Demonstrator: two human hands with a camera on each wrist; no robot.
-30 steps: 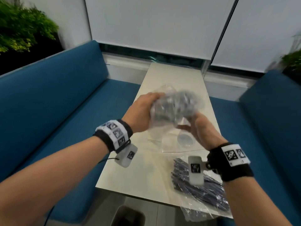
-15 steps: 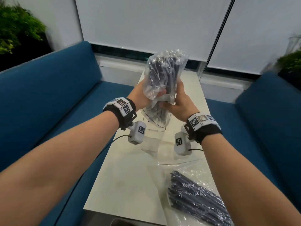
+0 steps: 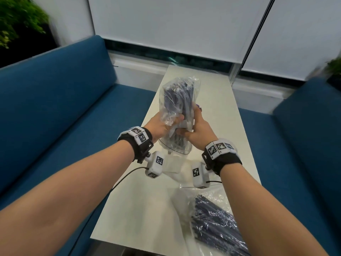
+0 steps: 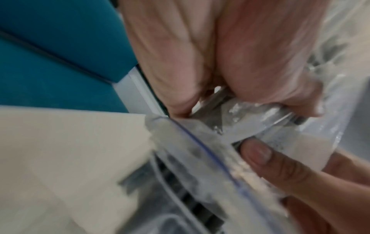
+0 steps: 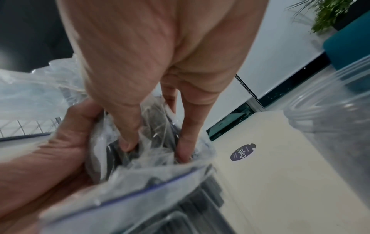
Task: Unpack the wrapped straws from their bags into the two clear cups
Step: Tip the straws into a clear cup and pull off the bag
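Observation:
A clear bag of dark wrapped straws stands upright, its open end down over a clear cup on the white table. My left hand grips the bag's lower part from the left. My right hand grips it from the right; in the right wrist view its thumb and fingers pinch into the crumpled bag mouth around the straws. Straw ends reach into the cup. A second clear cup stands close to the right. Another bag of straws lies at the table's near right.
Blue sofas flank the narrow table on both sides. A round purple sticker is on the tabletop beyond the hands. A cable runs from the left wrist camera off the table's left edge. Plants stand in the back corners.
One second ago both hands held the bag crumpled and low. They have since turned it upright and set its open end over the cup; since half a second ago it has sunk slightly.

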